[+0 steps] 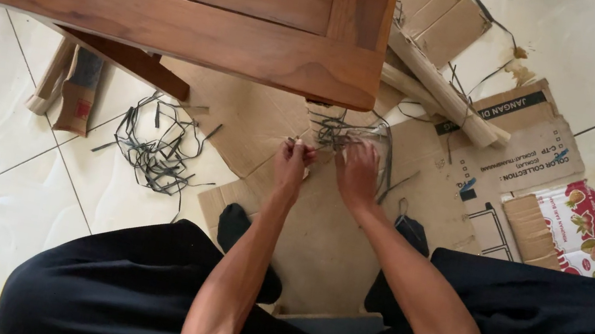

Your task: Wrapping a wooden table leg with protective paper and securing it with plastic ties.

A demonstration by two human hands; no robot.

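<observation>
Both hands work close together just below the corner of a brown wooden table [180, 2]. My left hand [291, 164] pinches the end of a thin dark strip. My right hand [355, 173] grips a tangled bundle of dark strips [344, 130] under the table's edge. What lies inside the bundle is hidden by the strips and fingers. Flattened brown cardboard [318, 235] lies under both hands on the tiled floor.
A loose pile of dark strips [156, 147] lies on the white tiles to the left. Pale wooden sticks [439, 90] and printed cardboard pieces [540, 163] lie at the right. A small wooden block [76, 94] stands near the table leg. My dark-trousered legs fill the bottom.
</observation>
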